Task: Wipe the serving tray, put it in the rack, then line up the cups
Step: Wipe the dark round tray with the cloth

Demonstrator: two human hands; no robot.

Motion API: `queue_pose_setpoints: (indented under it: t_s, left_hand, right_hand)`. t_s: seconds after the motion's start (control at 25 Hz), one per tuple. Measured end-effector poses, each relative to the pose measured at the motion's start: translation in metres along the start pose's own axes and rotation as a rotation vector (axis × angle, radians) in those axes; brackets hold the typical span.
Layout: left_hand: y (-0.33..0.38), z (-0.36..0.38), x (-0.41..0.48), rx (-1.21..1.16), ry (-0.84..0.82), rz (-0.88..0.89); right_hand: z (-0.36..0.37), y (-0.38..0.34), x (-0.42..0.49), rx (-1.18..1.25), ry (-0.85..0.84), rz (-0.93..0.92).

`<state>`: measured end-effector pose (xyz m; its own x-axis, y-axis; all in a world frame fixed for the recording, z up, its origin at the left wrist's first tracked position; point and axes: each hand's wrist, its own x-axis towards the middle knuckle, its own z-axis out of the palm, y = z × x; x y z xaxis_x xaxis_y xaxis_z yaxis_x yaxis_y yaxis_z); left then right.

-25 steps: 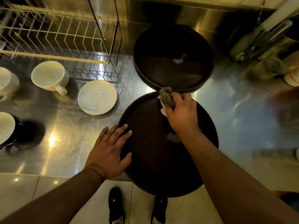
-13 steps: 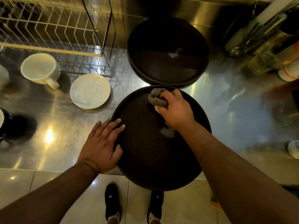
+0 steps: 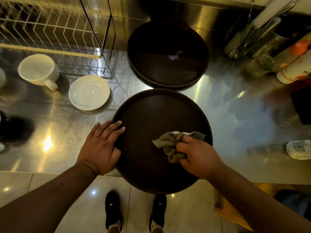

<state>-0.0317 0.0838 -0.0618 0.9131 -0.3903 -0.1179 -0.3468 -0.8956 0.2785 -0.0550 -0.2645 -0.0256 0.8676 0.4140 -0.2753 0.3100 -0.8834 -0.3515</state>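
Note:
A round dark brown serving tray (image 3: 151, 115) lies on the steel counter, its near edge hanging over the floor. My left hand (image 3: 101, 145) rests flat on the tray's left rim, fingers spread. My right hand (image 3: 198, 155) grips a crumpled grey-brown cloth (image 3: 170, 143) pressed onto the tray's right half. A white cup (image 3: 37, 69) lies tipped on its side at the left, beside a white saucer (image 3: 89, 92). The wire rack (image 3: 50, 31) stands at the back left.
More dark round trays (image 3: 168, 54) are stacked just behind the one being wiped. Bottles and a utensil holder (image 3: 269, 47) crowd the back right. A dark cup (image 3: 6, 125) sits at the far left edge. A plastic-wrapped item (image 3: 298, 149) lies at the right.
My right hand has dragged the cloth from the tray's far edge toward me and to the right. My left hand stays on the left rim.

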Motion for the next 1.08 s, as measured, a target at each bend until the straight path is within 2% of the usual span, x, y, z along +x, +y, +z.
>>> queue_pose_setpoints:
  t_s: [0.12,0.2,0.36,0.44,0.52,0.6,0.68,0.8,0.92,1.0,1.08]
  left_hand:
    - [-0.001,0.0,0.001,-0.008,-0.004,0.005]
    - [-0.002,0.001,0.0,-0.01,-0.009,0.002]
    - [-0.003,0.002,0.0,-0.016,-0.007,-0.017]
    - [-0.004,0.002,-0.001,-0.014,-0.005,-0.013]
    - [-0.004,0.002,0.0,-0.013,-0.004,-0.008]
    - [-0.004,0.003,0.0,-0.01,-0.002,-0.007]
    - [-0.004,0.003,0.0,-0.011,0.003,-0.009]
    - [-0.003,0.003,0.0,-0.011,0.01,-0.013]
    - [-0.001,0.002,0.001,-0.017,0.024,-0.01]
    - [-0.001,0.001,0.001,-0.011,0.022,-0.011]
    - [0.0,0.001,0.001,-0.009,0.015,-0.019]
  right_hand:
    - [-0.002,0.0,-0.005,0.065,0.01,0.074]
    - [-0.008,-0.007,0.002,0.232,0.063,0.149]
    - [-0.027,-0.029,0.041,0.539,0.372,0.341]
    - [-0.036,-0.047,0.075,0.581,0.459,0.322]
    - [-0.04,-0.062,0.106,0.454,0.516,0.211]
    - [-0.032,-0.067,0.126,0.104,0.473,0.148]
    - [-0.017,-0.068,0.133,-0.111,0.341,0.185]
    - [0.001,-0.074,0.133,-0.111,0.34,0.194]
    - [0.008,-0.078,0.127,-0.087,0.322,0.0]
    - [0.009,-0.065,0.106,-0.098,0.229,-0.13]
    - [0.004,-0.035,0.078,-0.096,0.12,-0.121]
